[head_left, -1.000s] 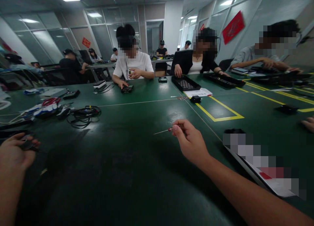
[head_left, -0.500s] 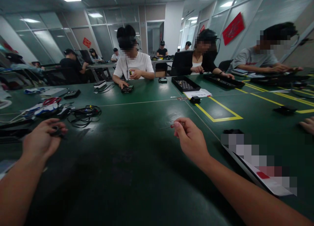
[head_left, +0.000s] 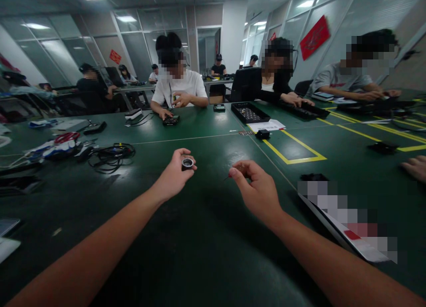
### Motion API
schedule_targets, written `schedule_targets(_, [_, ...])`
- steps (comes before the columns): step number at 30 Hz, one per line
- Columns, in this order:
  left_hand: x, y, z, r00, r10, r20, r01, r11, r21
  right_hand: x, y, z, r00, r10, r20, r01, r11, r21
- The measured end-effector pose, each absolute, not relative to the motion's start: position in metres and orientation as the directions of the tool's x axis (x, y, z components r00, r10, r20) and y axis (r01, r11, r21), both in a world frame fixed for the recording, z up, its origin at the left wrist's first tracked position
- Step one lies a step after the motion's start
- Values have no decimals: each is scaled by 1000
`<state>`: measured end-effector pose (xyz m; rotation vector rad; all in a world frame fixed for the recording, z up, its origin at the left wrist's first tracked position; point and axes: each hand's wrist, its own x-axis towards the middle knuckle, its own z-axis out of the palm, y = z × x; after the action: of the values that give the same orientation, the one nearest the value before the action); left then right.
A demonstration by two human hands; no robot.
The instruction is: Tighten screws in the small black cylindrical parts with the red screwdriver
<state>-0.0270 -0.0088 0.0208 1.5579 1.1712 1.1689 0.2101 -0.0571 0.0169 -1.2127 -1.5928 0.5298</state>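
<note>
My left hand is closed around a small black cylinder with a silver ring, whose round open end faces up toward me. It looks like a lens barrel, but its exact kind is unclear. To the right, my right hand pinches a small screwdriver with a red part by the fingertips. Its thin shaft points left, toward the cylinder, and most of the handle is hidden in the fingers. A gap separates the two hands, both held above the green table.
Tangled black cables and a red cable coil lie at left. A white-topped slab lies at right. Farther off are a black parts tray, a small black block and yellow tape. Several people sit across the table.
My left hand has swung from the far left to the middle with the black cylinder, turning its ring into view. My right hand stays nearly in place, and the screwdriver's shaft now looks shorter.
</note>
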Motion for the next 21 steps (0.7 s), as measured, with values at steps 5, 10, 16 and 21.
schedule_targets(5, [-2,-12,-18,263,927,266,426,-359,831,209,-59,16,-3,880,475,436,429,-791])
schedule_targets(10, [-4,-20,-30,451,823,345,497,-553,669,210,-60,14,5,879,477,428,430,-795])
schedule_targets(16, [-6,-19,-26,345,869,356,517,-492,700,210,-56,10,46,881,471,356,426,-832])
schedule_targets(21, [-7,-18,-26,354,845,400,467,-530,707,208,-54,7,23,887,461,375,420,-826])
